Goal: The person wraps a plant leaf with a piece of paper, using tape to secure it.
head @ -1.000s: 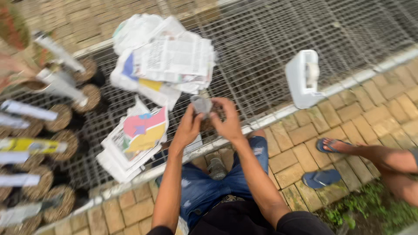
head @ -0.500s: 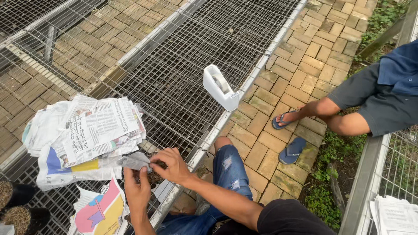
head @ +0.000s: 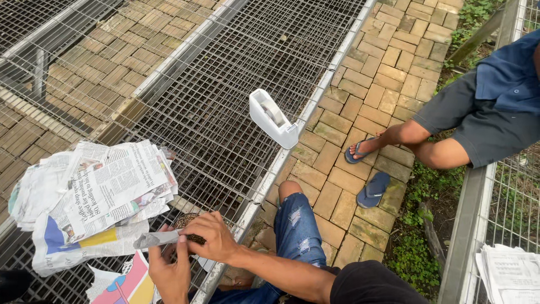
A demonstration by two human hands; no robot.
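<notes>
At the lower left of the head view, my left hand and my right hand meet over a wire-mesh bench. Together they hold a small dark round lump with a strip of grey paper laid against it. My right hand's fingers press on top of the lump; my left hand grips the strip from below. A pile of folded newspapers lies just left of my hands.
A white tape dispenser stands near the bench's metal edge. A colourful sheet lies under my left hand. A seated person's leg and blue sandals are on the brick path at right. More newspapers lie at the lower right.
The view has swung right and down: the newspapers and my hands sit lower left now, the tape dispenser nearer the middle. My hands keep working the lump and paper strip.
</notes>
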